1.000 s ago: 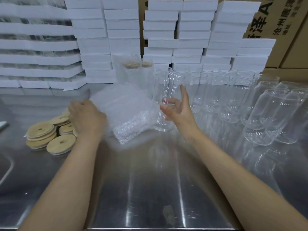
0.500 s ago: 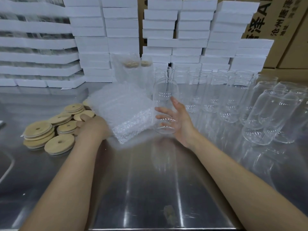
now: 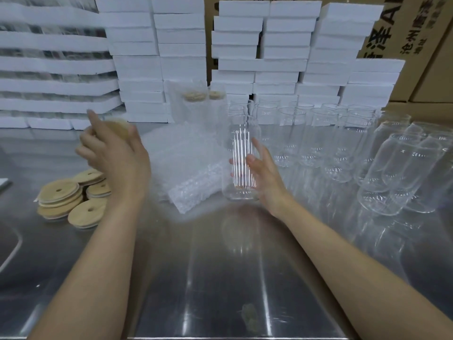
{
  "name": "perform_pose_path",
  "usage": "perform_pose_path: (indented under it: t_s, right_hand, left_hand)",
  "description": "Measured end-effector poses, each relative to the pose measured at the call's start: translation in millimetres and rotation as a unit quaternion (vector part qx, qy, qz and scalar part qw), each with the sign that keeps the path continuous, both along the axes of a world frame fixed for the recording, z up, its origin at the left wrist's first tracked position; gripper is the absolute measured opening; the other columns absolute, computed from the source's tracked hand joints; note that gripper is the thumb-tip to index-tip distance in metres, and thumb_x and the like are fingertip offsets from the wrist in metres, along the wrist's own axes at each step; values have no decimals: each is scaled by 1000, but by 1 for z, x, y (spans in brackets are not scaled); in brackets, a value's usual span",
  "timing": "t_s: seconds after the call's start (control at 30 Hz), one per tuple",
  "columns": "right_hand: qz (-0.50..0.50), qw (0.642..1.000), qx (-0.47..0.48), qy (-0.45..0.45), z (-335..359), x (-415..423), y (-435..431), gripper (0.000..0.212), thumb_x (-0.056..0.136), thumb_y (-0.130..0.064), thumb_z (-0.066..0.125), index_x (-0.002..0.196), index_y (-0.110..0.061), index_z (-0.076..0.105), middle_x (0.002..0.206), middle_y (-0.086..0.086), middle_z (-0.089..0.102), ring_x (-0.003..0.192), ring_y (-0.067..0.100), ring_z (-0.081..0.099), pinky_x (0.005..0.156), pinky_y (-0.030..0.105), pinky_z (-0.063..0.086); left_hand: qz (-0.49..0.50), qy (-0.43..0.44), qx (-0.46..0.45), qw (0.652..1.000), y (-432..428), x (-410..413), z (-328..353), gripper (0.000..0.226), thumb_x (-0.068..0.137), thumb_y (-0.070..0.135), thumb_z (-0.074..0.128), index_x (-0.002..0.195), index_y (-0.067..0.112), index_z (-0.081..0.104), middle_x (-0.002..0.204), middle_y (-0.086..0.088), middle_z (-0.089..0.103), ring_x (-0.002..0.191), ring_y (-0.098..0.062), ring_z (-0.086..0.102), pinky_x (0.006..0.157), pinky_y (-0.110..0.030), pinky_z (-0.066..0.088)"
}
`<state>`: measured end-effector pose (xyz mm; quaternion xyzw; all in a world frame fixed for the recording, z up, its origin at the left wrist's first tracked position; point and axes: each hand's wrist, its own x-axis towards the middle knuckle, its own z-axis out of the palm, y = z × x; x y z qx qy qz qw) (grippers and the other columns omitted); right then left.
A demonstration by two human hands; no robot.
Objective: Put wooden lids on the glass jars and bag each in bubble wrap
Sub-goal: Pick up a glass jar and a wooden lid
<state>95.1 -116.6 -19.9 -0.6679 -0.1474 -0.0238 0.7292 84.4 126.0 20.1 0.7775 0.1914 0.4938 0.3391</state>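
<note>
A clear ribbed glass jar (image 3: pixel 241 158) stands upright on the steel table, with my right hand (image 3: pixel 263 175) wrapped around its right side. My left hand (image 3: pixel 115 155) is raised above the table at the left and holds a round wooden lid (image 3: pixel 120 127) between thumb and fingers. Below it lies a pile of wooden lids (image 3: pixel 73 200) with centre holes. A stack of bubble wrap bags (image 3: pixel 186 165) lies between my hands. At the back stand two bagged jars with lids (image 3: pixel 196 99).
Many empty glass jars (image 3: pixel 343 143) crowd the right half of the table, some tipped at the far right. White foam boxes (image 3: pixel 282 52) are stacked along the back, with cardboard cartons (image 3: pixel 416 33) behind. A sink edge (image 3: pixel 9 246) shows at the left.
My left hand has picked a wooden lid from the pile and lifted it. My right hand has brought the jar down onto the table in front of the bubble wrap bags.
</note>
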Motion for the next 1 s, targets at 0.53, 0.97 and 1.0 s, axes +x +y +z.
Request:
perform_pose_path:
  t_s: [0.53, 0.97, 1.0]
  right_hand:
    - [56, 977, -156, -132, 3, -28, 23, 86, 66, -47, 74, 140, -49, 29, 112, 2, 65, 90, 30, 62, 90, 47, 51]
    - [-10, 956, -208, -205, -7, -19, 18, 97, 69, -53, 74, 141, -65, 11, 124, -21, 56, 101, 7, 61, 80, 15, 47]
    - [-12, 955, -212, -208, -7, -18, 18, 97, 70, -53, 74, 142, -65, 10, 124, -22, 56, 103, 7, 61, 80, 15, 47]
  left_hand:
    - [-502, -14, -300, 811, -51, -17, 14, 19, 92, 26, 63, 108, 26, 54, 119, -12, 65, 108, -21, 64, 93, -35, 50]
    - [-513, 3, -134, 848, -59, -31, 16, 27, 96, 21, 43, 111, 14, 65, 123, -8, 62, 115, -15, 59, 103, -40, 46]
    - [-515, 7, -123, 848, -60, -31, 15, 30, 95, 24, 43, 113, 14, 64, 123, -7, 63, 116, -15, 58, 102, -39, 45]
